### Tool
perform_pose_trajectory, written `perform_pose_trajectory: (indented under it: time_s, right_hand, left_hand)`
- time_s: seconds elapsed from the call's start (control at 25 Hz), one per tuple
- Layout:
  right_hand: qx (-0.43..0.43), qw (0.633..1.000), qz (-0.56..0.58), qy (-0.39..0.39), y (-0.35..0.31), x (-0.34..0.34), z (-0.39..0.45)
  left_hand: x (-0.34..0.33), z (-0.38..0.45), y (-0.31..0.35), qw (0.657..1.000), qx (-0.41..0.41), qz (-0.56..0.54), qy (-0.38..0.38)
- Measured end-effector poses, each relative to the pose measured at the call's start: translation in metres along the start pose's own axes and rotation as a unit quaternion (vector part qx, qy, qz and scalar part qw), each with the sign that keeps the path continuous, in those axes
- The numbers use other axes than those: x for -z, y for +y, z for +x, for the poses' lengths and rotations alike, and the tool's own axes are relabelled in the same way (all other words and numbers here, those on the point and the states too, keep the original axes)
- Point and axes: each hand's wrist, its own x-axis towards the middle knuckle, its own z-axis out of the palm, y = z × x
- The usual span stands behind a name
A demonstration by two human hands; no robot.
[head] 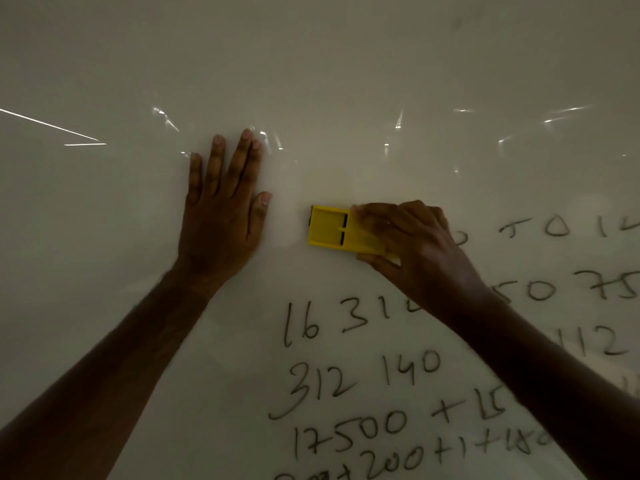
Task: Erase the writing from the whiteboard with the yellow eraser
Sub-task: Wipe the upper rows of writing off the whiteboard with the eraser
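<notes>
The whiteboard [346, 81] fills the whole view. A yellow rectangular eraser [329, 230] lies flat against it near the middle, and my right hand [415, 247] grips its right end with fingers above and thumb below. My left hand [221, 209] presses flat on the board to the left of the eraser, fingers spread and pointing up, holding nothing. Dark handwritten numbers [346, 375] run in several rows below and to the right of the eraser; my right hand and forearm cover part of them.
The board's upper and left areas carry no writing, only bright glare streaks [48, 126]. Faint smudges show at the top right [467, 19]. More digits [554, 226] sit to the right of my right hand.
</notes>
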Motion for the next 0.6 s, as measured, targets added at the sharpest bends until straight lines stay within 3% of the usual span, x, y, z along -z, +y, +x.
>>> perform_pose_trajectory:
  time_s: [0.24,0.48,0.6]
  right_hand:
    - [0.072,0.997,-0.004,-0.032,0.014,0.010,-0.036]
    - [-0.033,0.999,0.004,0.019,0.037,0.018,-0.002]
    - [0.009,1.000,0.025,0.007,0.017,0.002,-0.007]
  left_hand:
    - [-0.001,-0.002,0.002,1.000,0.003,0.001,-0.003]
    - [-0.004,-0.005,0.016,0.999,0.044,0.006,-0.011]
    - [-0.005,-0.012,0.025,0.998,0.059,0.002,-0.016]
